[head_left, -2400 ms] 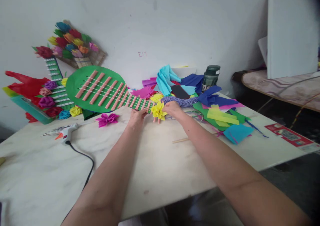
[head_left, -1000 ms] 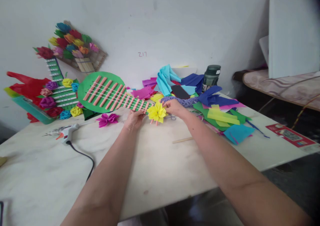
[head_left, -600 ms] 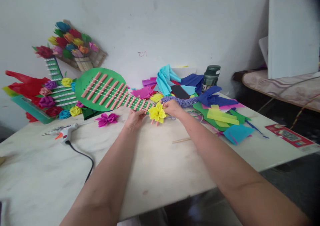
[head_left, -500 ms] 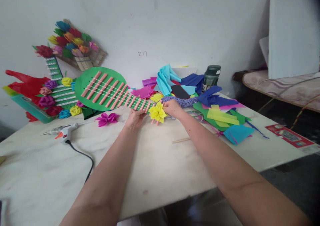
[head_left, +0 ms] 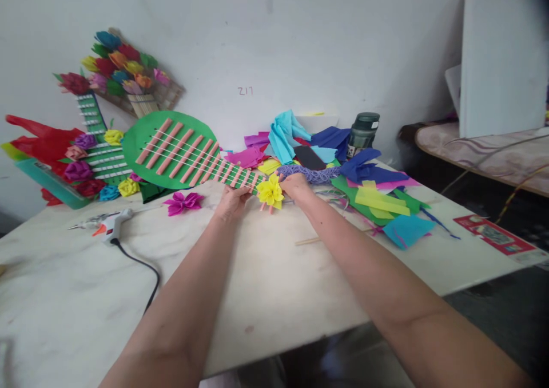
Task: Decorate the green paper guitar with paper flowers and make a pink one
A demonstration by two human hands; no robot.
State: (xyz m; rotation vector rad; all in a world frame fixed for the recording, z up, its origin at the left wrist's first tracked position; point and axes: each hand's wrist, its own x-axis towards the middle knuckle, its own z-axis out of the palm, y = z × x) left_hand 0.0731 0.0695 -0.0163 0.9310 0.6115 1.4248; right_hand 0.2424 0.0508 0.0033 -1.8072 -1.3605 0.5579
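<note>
A green craft lute [head_left: 171, 150] with pink bars and white strings is held tilted above the table, its round body up to the left. My left hand [head_left: 234, 201] is closed round its narrow neck from below. At the neck's end sits a yellow paper flower [head_left: 270, 191]. My right hand [head_left: 295, 186] is closed at the flower's right edge, its fingertips partly hidden. Under the lute lies a magenta paper flower [head_left: 184, 203]. To the left, a white glue gun [head_left: 114, 225] rests on its side with a black cord.
Coloured crepe paper [head_left: 287, 133] and a purple braided strand [head_left: 313, 174] lie behind my right hand. A dark green bottle [head_left: 364, 133] stands at the back right. Left are a flower-trimmed green craft piece [head_left: 109, 162] and a teal box [head_left: 51, 183]. A thin stick [head_left: 307, 241] lies near my right forearm.
The lute's round body has shifted slightly left and up. Both hands keep nearly the same place, at the neck and the yellow flower.
</note>
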